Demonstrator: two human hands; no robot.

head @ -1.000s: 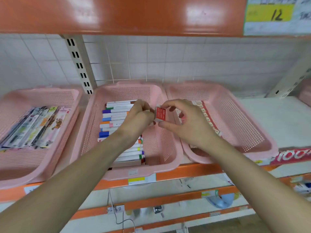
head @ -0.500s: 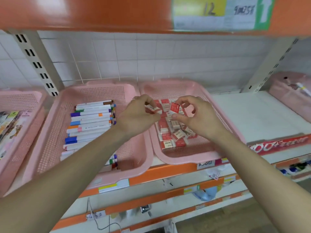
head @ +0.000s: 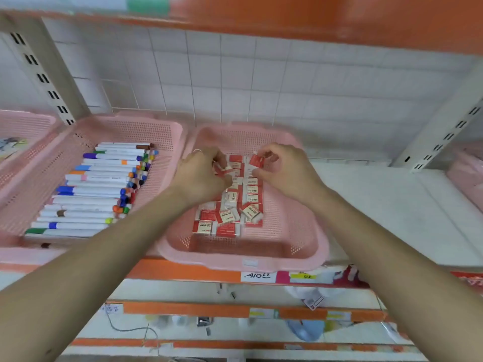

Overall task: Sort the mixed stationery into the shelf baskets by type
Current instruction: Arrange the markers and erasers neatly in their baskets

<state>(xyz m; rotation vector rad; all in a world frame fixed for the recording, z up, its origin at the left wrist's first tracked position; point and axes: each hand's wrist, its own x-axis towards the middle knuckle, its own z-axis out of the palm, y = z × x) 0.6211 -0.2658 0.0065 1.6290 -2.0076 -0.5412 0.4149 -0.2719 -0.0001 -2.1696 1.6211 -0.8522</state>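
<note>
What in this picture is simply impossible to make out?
All in the head view:
1. How many erasers the left hand grips: its curled fingers cover them.
2. Far-left basket: cut by the left edge, contents blurred.
3. Far-right basket: cut by the right edge, blurred.
4. Top shelf label: cut by the top edge, smeared.
5. Print on the red eraser pinched by the right hand: too small.

Arms outstretched, left grip [head: 201, 176] and right grip [head: 285, 172] both curled, pinching.

Red-white erasers [head: 230, 198] in pink basket [head: 300, 253]
</note>
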